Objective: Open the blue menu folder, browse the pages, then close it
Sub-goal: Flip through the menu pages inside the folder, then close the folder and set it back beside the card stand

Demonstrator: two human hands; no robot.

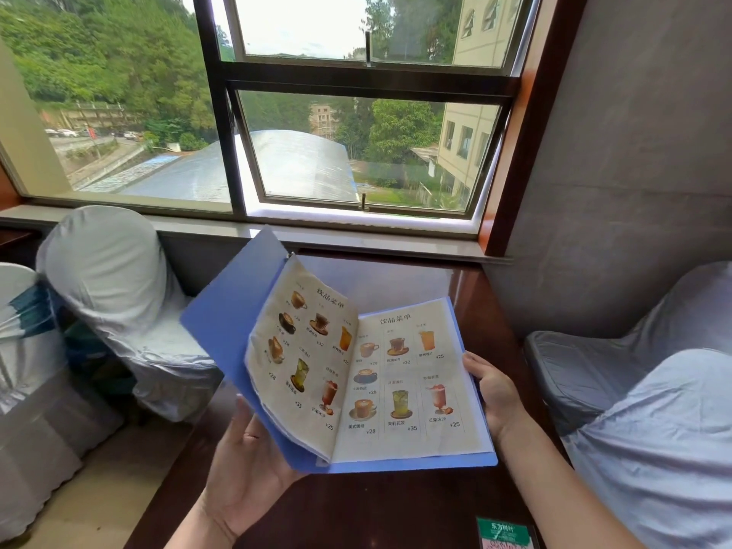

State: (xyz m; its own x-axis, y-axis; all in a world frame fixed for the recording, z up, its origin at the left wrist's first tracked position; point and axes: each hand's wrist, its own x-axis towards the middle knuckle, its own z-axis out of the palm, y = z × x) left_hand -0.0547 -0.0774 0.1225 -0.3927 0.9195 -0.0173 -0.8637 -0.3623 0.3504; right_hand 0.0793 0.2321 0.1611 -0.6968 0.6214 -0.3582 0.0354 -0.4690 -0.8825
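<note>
I count two cloth-covered chairs on the left (115,295), one blue menu folder (222,326) lying open above the dark wooden table (396,509), and two drink pages showing. My left hand (245,465) cups the folder's near-left corner from beneath, palm up, fingers hidden behind the cover, while my right hand (495,394) pinches the right cover's edge, thumb on top. A green card (503,534) at the table's near edge is cut off and hard to read.
</note>
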